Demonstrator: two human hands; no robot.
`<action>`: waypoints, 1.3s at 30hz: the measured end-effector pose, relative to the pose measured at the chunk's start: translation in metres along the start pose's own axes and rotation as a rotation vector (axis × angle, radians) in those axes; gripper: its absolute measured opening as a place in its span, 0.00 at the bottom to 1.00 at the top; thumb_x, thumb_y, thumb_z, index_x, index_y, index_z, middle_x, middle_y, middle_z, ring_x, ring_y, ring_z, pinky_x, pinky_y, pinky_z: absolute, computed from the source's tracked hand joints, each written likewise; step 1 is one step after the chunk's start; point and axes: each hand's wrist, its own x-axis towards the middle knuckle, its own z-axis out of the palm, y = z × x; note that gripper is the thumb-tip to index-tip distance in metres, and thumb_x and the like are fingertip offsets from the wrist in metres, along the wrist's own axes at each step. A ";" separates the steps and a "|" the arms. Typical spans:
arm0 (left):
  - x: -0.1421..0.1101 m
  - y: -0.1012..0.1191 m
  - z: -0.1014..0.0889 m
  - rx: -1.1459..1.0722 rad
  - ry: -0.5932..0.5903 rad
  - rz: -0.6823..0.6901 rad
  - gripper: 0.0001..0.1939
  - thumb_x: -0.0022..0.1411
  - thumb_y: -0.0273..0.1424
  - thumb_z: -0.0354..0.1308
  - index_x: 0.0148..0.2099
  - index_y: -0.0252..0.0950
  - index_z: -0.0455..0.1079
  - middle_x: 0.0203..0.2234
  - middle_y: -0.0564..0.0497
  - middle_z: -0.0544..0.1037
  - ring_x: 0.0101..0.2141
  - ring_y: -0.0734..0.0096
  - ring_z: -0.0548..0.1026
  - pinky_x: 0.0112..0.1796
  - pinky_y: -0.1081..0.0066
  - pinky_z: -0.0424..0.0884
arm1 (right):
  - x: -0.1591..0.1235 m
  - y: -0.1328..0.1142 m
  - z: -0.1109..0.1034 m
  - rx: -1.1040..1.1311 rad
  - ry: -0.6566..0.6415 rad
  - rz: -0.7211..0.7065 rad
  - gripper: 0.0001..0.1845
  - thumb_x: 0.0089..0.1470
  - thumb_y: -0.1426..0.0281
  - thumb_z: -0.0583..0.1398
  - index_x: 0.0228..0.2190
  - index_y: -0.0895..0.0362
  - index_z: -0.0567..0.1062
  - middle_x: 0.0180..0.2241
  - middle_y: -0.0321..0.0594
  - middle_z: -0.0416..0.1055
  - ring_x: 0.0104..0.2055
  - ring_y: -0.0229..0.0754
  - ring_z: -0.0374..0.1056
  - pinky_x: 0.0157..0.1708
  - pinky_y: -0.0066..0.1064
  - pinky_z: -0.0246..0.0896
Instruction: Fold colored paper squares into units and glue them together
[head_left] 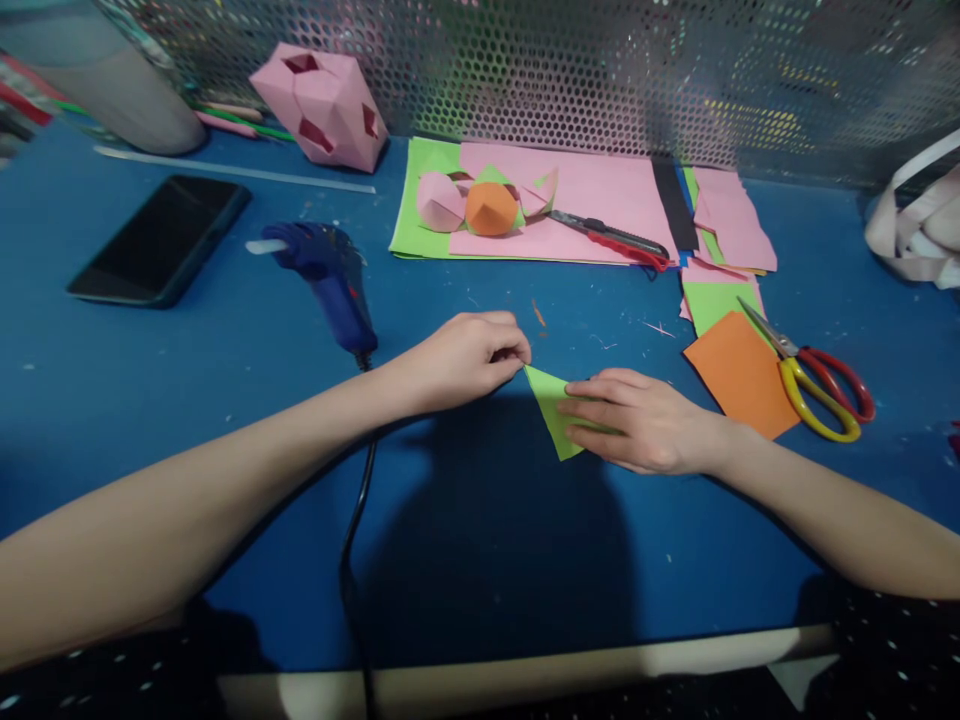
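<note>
A piece of green paper (553, 412), folded to a triangle or seen as one, lies on the blue table between my hands. My left hand (480, 352) pinches its upper left corner between thumb and fingers. Flat on its right part rests my right hand (637, 420), fingers stretched out, hiding that side of the paper. An orange paper square (742, 375) lies just right of my right hand. Scissors (814, 385) with red and yellow handles lie partly over it.
Behind are pink sheets (600, 185), folded paper pieces (491, 208), a red cutter (611, 238) and a pink paper polyhedron (330, 105). To the left are a blue glue gun (326, 275), whose cord (360, 510) runs to the front edge, and a phone (161, 240). A perforated metal panel (525, 75) borders the back.
</note>
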 end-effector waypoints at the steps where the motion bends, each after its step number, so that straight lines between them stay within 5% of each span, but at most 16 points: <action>1: 0.000 0.000 0.000 -0.002 0.000 0.001 0.10 0.59 0.26 0.50 0.33 0.34 0.73 0.28 0.53 0.71 0.29 0.75 0.70 0.44 0.71 0.66 | 0.000 0.000 0.000 -0.003 -0.009 -0.004 0.14 0.60 0.71 0.52 0.45 0.59 0.73 0.52 0.50 0.67 0.57 0.51 0.58 0.52 0.48 0.57; 19: -0.001 0.003 -0.001 0.082 -0.020 -0.023 0.11 0.60 0.27 0.47 0.35 0.34 0.72 0.29 0.51 0.71 0.33 0.72 0.71 0.43 0.70 0.67 | 0.001 0.002 -0.007 0.008 -0.095 -0.027 0.15 0.61 0.70 0.51 0.47 0.58 0.71 0.55 0.50 0.64 0.59 0.52 0.56 0.53 0.47 0.53; 28: -0.004 0.018 -0.007 0.026 0.095 -0.079 0.11 0.61 0.29 0.48 0.36 0.34 0.72 0.29 0.50 0.72 0.33 0.72 0.71 0.37 0.72 0.66 | 0.002 0.002 -0.009 0.035 -0.040 -0.017 0.16 0.60 0.70 0.51 0.47 0.58 0.72 0.54 0.50 0.65 0.57 0.50 0.58 0.51 0.47 0.55; 39: -0.007 0.022 0.018 0.043 0.189 -0.042 0.11 0.63 0.31 0.50 0.36 0.38 0.73 0.35 0.51 0.73 0.39 0.71 0.69 0.42 0.70 0.66 | 0.004 0.001 -0.009 0.007 -0.014 -0.034 0.15 0.60 0.71 0.51 0.46 0.58 0.72 0.52 0.50 0.67 0.57 0.50 0.58 0.50 0.46 0.56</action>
